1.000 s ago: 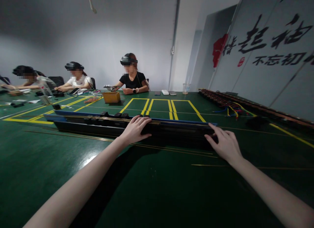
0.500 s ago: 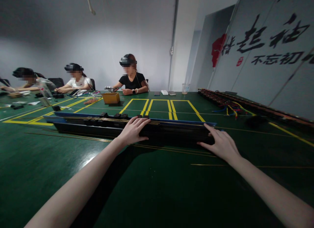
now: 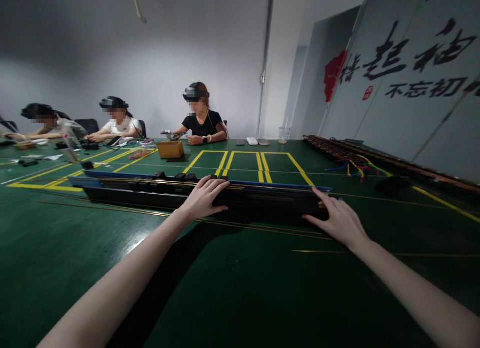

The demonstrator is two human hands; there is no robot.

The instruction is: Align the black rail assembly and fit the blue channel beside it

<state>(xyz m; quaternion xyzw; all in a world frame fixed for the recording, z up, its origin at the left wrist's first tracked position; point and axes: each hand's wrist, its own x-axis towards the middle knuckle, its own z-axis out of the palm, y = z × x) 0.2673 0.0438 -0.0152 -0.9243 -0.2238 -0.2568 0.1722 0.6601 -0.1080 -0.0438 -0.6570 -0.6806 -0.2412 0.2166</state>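
Note:
A long dark trough with blue edges lies across the green table in front of me. Black blocks sit in its left part, and thin brass-coloured rods run along its top. My left hand grips the trough near the middle, fingers over the top and thumb on the near side. At the right end my right hand holds it between thumb and fingers; some fingertips are hidden behind it. More thin rods lie on the table along the near side.
At the far right are long dark strips with coloured wires. A yellow box, a plastic cup and a bottle stand farther back. Several people wearing headsets sit across the table. Yellow tape marks rectangles on it.

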